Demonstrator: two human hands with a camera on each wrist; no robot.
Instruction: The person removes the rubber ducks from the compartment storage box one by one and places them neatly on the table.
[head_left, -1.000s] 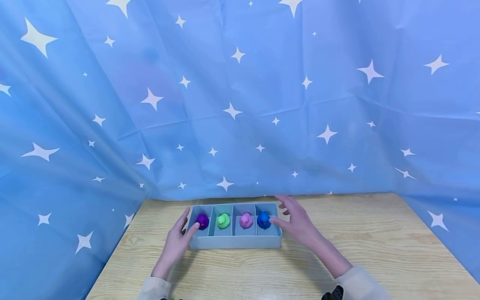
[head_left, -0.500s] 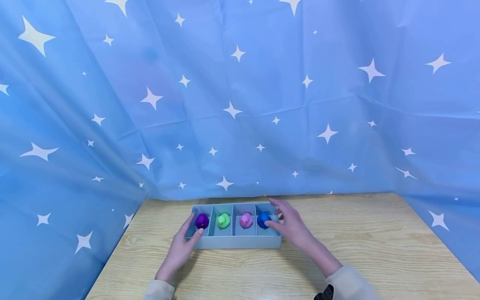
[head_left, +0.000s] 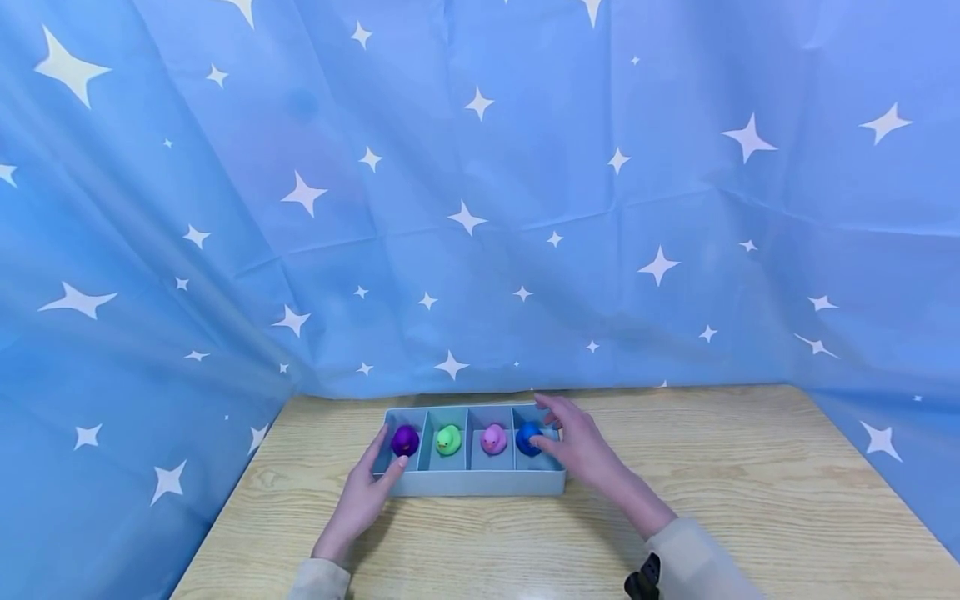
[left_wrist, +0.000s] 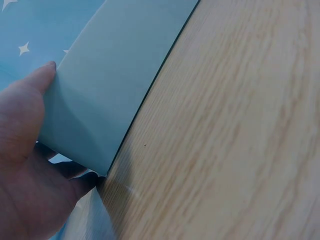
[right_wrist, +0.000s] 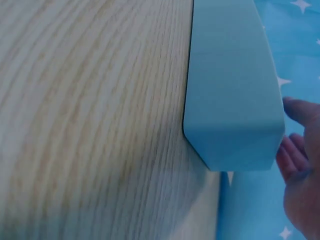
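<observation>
In the last second both of our hands have closed in on the divided tray (head_left: 480,483), which has stayed in its place on the bench (head_left: 480,550), lying between them. Our left hand (head_left: 363,492) has moved inward and now grips the tray's end beside it, the thumb on the front rim and the fingers reaching round the end wall. Our right hand (head_left: 583,447) has also come inward, over the opposite end. Its thumb and fingers are spread wide, the thumb passing in front of the blue duck (head_left: 527,436); we cannot tell whether it touches duck or wall. No duck has changed compartment: the purple duck (head_left: 405,439) sits nearest our left hand, then the green duck (head_left: 448,440), the pink duck (head_left: 493,438) and, by our right thumb, the blue one, each alone in its compartment. For the work in hand, we judge the change to be one of grip, not of place: the left end looks steadied, while the right end shows no sure hold.
</observation>
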